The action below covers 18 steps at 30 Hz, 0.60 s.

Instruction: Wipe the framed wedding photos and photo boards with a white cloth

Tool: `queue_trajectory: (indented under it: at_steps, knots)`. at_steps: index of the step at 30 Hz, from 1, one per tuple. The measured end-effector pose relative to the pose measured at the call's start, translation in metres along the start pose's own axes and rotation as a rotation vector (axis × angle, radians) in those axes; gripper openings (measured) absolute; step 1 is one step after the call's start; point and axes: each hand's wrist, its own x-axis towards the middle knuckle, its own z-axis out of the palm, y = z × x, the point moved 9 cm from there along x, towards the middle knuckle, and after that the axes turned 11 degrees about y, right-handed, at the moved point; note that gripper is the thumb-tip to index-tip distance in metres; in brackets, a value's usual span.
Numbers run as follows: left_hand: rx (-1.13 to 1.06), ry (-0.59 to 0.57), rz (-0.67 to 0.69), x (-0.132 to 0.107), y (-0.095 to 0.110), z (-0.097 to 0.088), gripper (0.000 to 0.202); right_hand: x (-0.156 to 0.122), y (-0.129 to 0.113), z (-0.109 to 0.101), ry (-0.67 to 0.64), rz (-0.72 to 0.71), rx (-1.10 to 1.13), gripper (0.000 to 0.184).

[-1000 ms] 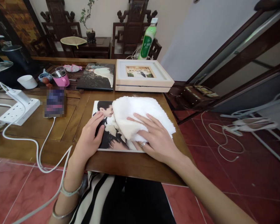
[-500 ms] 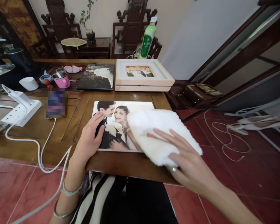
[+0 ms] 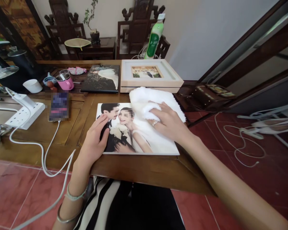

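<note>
A photo panel of a couple [image 3: 142, 143] lies flat near the front edge of the wooden table. My left hand [image 3: 94, 137] rests on its left side, fingers stretched out and thumb apart, with nothing held. Toward the panel's upper right is a fluffy white cloth [image 3: 158, 95], which also spreads past the panel's top edge. My right hand [image 3: 170, 121] presses down on this cloth and has part of it bunched under the fingers. The cloth and hand cover the panel's upper right corner.
Behind the panel are a dark photo board [image 3: 99, 84] and a white-framed picture [image 3: 172, 75], with a green bottle [image 3: 155, 40] beyond. Leftward sit a pink mug [image 3: 66, 83], a phone [image 3: 59, 107], a power strip [image 3: 26, 116] and white cables [image 3: 42, 156]. A brown case [image 3: 207, 97] stands at right.
My right hand has carried the white cloth up and away from me, from the panel's lower right to its upper right. My left hand stays on the panel's left side.
</note>
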Motion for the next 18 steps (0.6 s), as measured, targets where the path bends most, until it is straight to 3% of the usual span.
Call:
queue_trajectory:
  at_steps: [7,10,13,18]
  knots:
    - [-0.018,-0.001,-0.008,0.000,-0.002,-0.002,0.038,-0.066,-0.071,-0.037,-0.008,-0.100,0.073,0.018]
    - [-0.022,-0.001,-0.010,0.000,-0.001,-0.002,0.038,-0.087,-0.088,-0.053,-0.030,-0.143,0.147,0.021]
    - [-0.023,-0.009,-0.016,0.000,0.000,-0.001,0.039,-0.095,-0.082,-0.058,-0.067,-0.151,0.179,0.021]
    - [-0.017,-0.021,-0.014,0.000,0.001,-0.001,0.039,-0.075,-0.033,-0.048,-0.040,-0.072,0.152,0.017]
